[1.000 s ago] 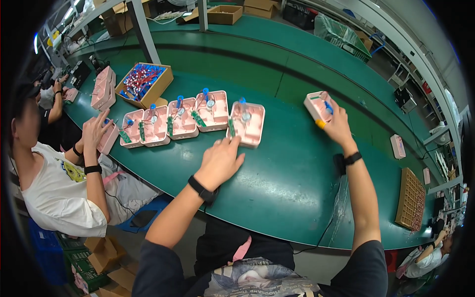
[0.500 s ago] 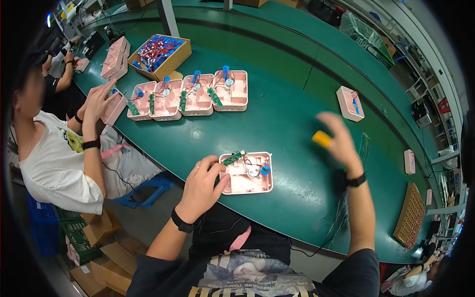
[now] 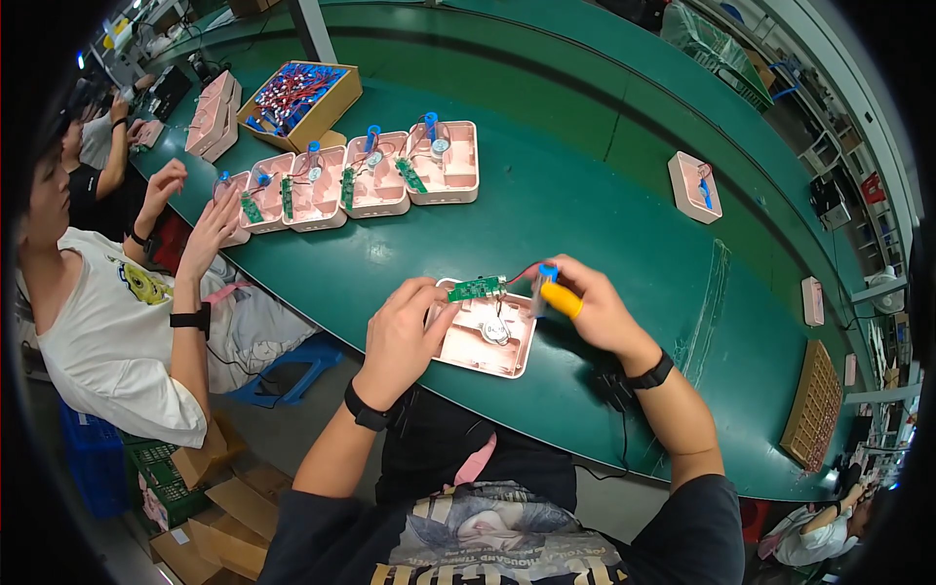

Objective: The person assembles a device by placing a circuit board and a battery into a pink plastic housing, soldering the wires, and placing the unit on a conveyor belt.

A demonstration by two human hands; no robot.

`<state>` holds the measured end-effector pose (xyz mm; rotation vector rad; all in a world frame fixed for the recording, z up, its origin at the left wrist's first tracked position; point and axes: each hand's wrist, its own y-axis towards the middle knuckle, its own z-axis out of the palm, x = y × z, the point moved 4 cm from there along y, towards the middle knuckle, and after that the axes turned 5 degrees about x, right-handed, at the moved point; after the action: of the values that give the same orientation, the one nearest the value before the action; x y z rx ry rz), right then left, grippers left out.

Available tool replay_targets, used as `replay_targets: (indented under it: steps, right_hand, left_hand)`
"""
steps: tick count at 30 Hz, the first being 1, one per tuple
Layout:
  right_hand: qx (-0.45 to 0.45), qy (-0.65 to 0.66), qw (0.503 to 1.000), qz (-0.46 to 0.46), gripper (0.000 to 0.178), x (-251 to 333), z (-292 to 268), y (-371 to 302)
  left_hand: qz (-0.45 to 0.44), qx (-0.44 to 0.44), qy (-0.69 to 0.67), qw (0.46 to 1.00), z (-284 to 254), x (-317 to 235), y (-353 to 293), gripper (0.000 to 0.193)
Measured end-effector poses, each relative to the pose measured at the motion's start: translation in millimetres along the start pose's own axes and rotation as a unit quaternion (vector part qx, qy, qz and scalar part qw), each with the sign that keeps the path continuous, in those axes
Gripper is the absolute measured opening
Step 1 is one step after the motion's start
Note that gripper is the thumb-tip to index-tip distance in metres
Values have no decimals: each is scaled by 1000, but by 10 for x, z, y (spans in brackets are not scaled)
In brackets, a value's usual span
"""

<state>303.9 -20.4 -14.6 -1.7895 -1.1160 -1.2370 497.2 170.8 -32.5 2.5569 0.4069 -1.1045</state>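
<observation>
A pink plastic tray [image 3: 497, 349] lies on the green table [image 3: 585, 214] right in front of me. My left hand [image 3: 409, 331] grips the tray's left edge, next to a small green circuit board [image 3: 476, 288] at its top rim. My right hand [image 3: 595, 307], with a yellow cot on one finger, pinches a small blue cylindrical part [image 3: 544, 278] on red wires at the tray's upper right corner. A round metal piece [image 3: 493, 331] sits inside the tray.
Several more pink trays [image 3: 375, 180] with green boards and blue parts stand in a row farther back. A cardboard box of blue and red parts [image 3: 297, 97] is behind them. A lone pink tray [image 3: 692, 185] lies at the right. A person in white [image 3: 117, 322] sits on my left.
My right hand has come back from the lone tray on the right to the tray in front of me. My left hand pulled that tray out of the row toward me.
</observation>
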Motion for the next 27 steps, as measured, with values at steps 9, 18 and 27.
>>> replay_targets:
  steps: [9, 18, 27]
  right_hand:
    - [-75, -299, 951, -6, 33, 86, 288, 271]
    - [2, -368, 892, -264, 39, 663, 1008, 604]
    - [86, -310, 922, -214, 28, 527, 1067, 843]
  left_hand:
    - [-20, 47, -106, 993, -270, 410, 111, 17]
    - [-31, 71, -202, 976, -524, 967, -76, 16]
    - [-74, 58, -248, 964, -550, 935, -224, 26]
